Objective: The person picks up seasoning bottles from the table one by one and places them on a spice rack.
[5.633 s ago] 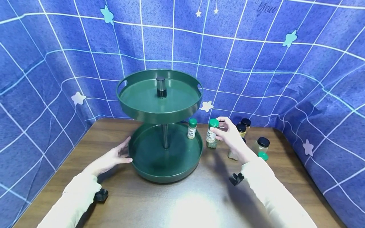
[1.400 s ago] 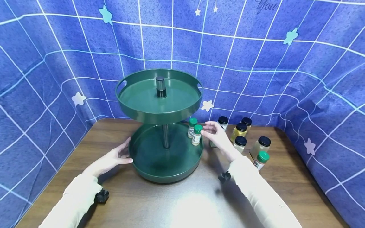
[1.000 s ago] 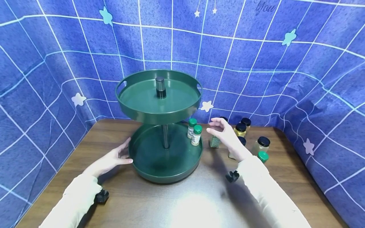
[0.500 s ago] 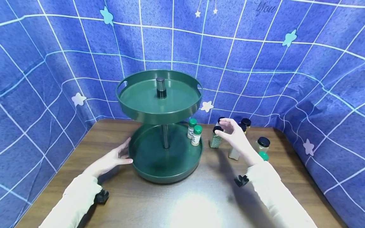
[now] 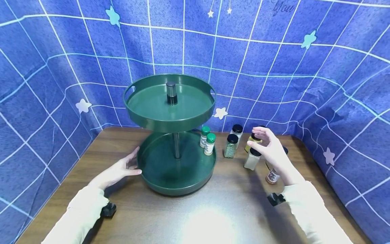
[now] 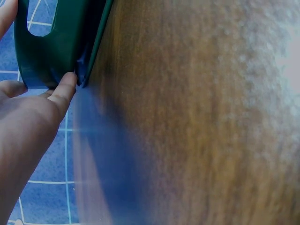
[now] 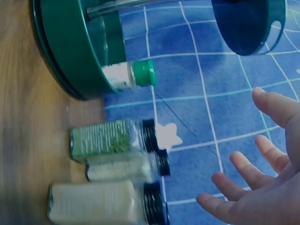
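A right hand (image 5: pixel 271 149), fingers spread and empty, hovers just above a cluster of black-capped glass spice jars (image 5: pixel 252 159) on a wooden table (image 5: pixel 195 213). The left hand (image 5: pixel 117 169), fingers straight, rests against the lower tier of a glossy round green plastic rack (image 5: pixel 170 112), where two green-capped bottles (image 5: pixel 209 144) stand.

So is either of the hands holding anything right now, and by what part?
Nothing is held. The right hand hovers open above the jars; the left hand rests against the lower tray.
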`<state>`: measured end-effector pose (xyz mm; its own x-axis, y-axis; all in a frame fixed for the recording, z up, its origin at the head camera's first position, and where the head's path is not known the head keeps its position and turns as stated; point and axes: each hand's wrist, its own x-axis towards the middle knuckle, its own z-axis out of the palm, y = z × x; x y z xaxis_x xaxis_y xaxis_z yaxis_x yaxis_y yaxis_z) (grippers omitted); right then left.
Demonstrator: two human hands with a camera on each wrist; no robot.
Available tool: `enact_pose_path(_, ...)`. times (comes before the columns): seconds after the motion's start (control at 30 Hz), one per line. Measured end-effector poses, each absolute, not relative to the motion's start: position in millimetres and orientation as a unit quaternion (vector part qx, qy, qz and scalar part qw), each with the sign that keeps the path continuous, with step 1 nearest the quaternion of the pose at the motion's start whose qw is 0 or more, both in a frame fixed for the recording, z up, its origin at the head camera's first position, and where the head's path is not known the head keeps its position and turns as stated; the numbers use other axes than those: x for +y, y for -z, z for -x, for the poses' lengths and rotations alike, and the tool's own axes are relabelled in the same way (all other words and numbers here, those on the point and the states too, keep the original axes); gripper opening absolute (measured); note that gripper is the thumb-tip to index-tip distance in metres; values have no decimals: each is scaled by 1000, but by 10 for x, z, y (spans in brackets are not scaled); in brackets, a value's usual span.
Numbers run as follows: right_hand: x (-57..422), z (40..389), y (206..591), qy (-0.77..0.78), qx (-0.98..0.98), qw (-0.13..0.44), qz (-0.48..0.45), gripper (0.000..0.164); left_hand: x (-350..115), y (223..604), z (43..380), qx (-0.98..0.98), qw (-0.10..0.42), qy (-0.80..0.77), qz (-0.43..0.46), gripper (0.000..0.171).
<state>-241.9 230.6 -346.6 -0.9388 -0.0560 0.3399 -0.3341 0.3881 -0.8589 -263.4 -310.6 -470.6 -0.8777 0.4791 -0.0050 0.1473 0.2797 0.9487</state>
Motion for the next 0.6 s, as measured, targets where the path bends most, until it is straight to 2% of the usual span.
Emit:
enact_pose_path(0.33, 2669, 2194, 3448, -490, -848, 163, -120, 49, -3101, 4701, 2633, 788, 144, -565, -197, 98)
enact_pose_path(0.6, 2892, 2020, 3525, -473, -860, 167, -97, 49, -3100, 4680, 2624, 791, 149, -559, -197, 98)
